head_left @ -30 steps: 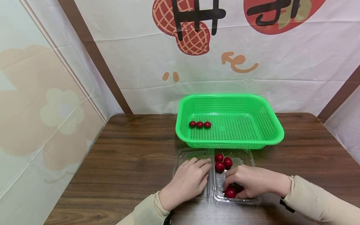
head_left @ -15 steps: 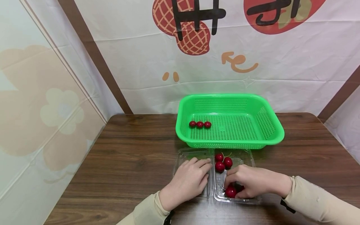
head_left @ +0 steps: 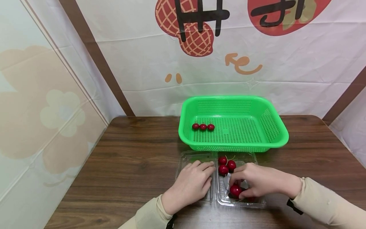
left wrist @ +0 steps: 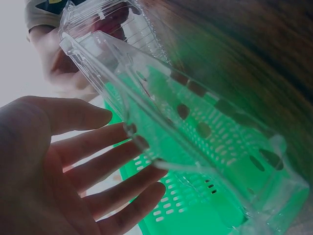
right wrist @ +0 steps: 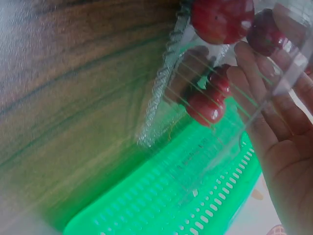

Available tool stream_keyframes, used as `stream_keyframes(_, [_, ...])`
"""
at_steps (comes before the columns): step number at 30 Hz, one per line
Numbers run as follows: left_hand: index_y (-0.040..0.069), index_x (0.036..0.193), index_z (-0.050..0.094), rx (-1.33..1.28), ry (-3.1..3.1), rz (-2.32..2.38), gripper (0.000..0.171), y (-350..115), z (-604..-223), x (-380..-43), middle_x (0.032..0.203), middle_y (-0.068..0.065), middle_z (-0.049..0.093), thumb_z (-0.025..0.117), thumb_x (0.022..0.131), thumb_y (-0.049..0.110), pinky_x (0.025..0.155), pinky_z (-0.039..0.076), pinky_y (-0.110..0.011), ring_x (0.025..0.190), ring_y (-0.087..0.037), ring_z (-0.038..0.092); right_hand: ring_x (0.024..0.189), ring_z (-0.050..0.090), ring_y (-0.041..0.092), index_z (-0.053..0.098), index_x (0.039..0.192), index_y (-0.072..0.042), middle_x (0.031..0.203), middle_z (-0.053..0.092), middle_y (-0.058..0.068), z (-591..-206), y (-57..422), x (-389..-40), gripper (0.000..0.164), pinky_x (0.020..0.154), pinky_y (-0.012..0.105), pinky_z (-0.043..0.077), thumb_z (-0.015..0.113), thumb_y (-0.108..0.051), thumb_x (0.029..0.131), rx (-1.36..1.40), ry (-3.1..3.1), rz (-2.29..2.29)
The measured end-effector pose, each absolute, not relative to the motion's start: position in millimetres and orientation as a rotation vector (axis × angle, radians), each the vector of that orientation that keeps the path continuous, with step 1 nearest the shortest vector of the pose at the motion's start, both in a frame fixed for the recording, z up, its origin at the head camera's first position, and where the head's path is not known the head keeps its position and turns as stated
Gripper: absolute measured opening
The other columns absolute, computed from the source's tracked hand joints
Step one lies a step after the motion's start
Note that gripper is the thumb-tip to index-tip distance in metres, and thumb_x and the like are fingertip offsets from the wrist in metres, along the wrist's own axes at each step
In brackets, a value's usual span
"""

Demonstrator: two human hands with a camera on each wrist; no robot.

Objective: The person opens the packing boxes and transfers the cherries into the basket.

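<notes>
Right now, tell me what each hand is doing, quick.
Left hand: open, resting on the clear plastic container.
Right hand: closed, pinching a red cherry.

No text can be read in full. On the white printed backdrop (head_left: 137, 66), thick black strokes (head_left: 200, 15) across a red peanut print (head_left: 197, 46) and more black strokes (head_left: 273, 7) on a red shape (head_left: 268, 27) look like written characters, cut off by the top edge. In the right wrist view, faint marks (right wrist: 194, 152) where a clear plastic container (right wrist: 161, 93) overlaps a green basket (right wrist: 146, 203) are too blurred to read.
</notes>
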State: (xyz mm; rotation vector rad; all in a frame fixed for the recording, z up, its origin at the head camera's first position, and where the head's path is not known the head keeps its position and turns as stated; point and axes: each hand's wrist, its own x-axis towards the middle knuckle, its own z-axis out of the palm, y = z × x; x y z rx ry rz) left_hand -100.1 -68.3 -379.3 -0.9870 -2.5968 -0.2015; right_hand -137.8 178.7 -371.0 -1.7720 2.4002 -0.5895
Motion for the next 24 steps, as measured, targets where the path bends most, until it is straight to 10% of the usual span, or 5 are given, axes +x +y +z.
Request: stream_keyframes(24, [0.014, 0.108, 0.068, -0.988, -2.584, -0.192, 0.030, -68, -379, -99, 0.116, 0.001, 0.065, 0.058, 0.082, 0.023, 0.067, 0.049, -0.032, 0.092, -0.016, 0.057, 0.078, 0.059, 0.000, 0.064, 0.094, -0.015, 0.086, 0.063, -0.010, -359, 190, -150, 0.028, 0.067, 0.016, 0.052, 0.076, -0.023, 0.070, -1.820, 2.497, -0.631])
